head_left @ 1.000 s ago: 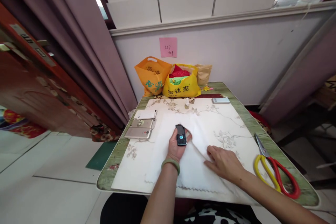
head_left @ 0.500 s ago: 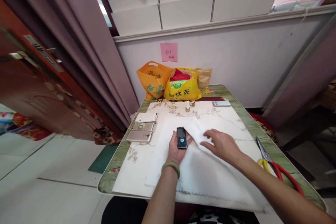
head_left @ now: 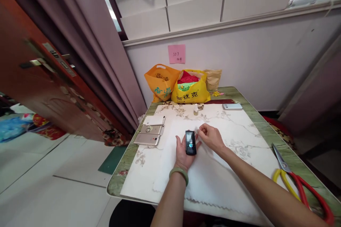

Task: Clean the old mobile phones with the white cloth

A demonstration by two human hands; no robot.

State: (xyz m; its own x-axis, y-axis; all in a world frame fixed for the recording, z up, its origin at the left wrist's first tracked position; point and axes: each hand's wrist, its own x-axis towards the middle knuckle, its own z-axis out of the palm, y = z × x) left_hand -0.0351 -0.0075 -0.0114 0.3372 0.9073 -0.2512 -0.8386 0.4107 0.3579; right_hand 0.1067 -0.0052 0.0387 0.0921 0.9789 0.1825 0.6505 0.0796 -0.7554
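Note:
A black keypad mobile phone (head_left: 190, 143) lies face up, its screen and keys showing, in the palm of my left hand (head_left: 183, 154), whose thumb sticks out to the side. My left wrist wears a green bangle (head_left: 179, 173). Just right of the phone's top, my right hand (head_left: 211, 137) is closed in a pinch, with a bit of white at its fingertips that looks like part of the white cloth (head_left: 202, 188). Both hands are over this cloth, which has a scalloped near edge and lies on the table.
Three phones (head_left: 147, 139) lie in a column at the left; another phone (head_left: 232, 106) is at the far right. Scissors (head_left: 289, 175) with red and yellow handles lie on the right edge. A small bottle (head_left: 196, 110) stands before an orange bag (head_left: 161, 85) and a yellow bag (head_left: 191, 90).
My right hand has moved left and up, close beside the phone. The raised white sheet it was at has come down. The view has shifted slightly, and the phone stays in my left hand.

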